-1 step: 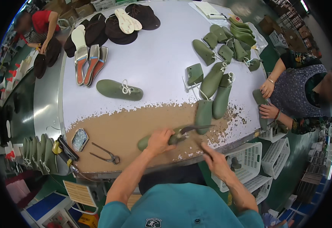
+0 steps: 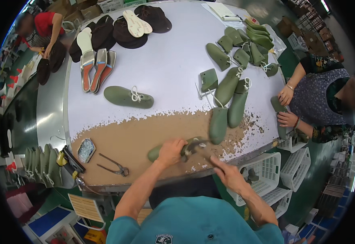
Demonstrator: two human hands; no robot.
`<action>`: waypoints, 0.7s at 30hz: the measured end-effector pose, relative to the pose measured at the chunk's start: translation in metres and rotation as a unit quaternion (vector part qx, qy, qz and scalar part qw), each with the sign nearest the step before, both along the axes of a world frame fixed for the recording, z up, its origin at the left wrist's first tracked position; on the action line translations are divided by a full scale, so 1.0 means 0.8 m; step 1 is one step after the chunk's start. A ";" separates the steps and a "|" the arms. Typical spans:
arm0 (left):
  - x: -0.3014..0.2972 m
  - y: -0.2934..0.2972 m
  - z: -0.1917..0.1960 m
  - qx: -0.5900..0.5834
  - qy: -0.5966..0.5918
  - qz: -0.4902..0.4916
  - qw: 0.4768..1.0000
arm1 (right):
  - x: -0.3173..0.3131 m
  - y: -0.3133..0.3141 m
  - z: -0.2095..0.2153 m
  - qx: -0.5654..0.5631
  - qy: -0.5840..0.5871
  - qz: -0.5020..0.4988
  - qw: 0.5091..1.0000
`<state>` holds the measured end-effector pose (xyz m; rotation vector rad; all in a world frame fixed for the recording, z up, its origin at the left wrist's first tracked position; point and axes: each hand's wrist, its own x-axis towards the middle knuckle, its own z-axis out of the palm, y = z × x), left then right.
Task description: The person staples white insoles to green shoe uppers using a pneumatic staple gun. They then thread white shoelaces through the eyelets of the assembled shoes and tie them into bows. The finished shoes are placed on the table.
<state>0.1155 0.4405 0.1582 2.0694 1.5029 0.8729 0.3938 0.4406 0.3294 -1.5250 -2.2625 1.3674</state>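
A green shoe last lies on the worn brown part of the worktable, near its front edge. My left hand is closed over it and holds it down. In my right hand is the wooden handle of a hammer. The hammer's head is smeared by motion over the last's right end, so whether it touches cannot be told. Left of my left hand lie pincers with spread handles and a small tray of grey bits.
A tied green last lies farther back; several more cluster at the right. Metal-and-orange sole shapes and dark brown uppers lie at back left. White crates stand below right. A co-worker handles a last at the right edge.
The hammer's head has swung down and left over the last, and my right hand has shifted slightly left and up. My left hand stays on the last.
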 end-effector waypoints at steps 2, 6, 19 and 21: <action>0.005 -0.015 0.006 -0.026 -0.004 0.014 1.000 | -0.002 -0.008 0.010 0.062 -0.015 0.001 0.998; 0.005 -0.010 0.011 -0.093 -0.015 0.050 0.994 | 0.003 -0.007 0.036 0.292 0.038 -0.158 0.943; 0.006 -0.006 0.009 -0.085 -0.019 0.043 0.995 | 0.036 -0.019 -0.007 0.164 0.110 -0.235 0.952; 0.004 0.002 0.018 -0.059 -0.013 0.037 0.998 | 0.036 -0.024 -0.027 0.169 0.048 -0.174 0.969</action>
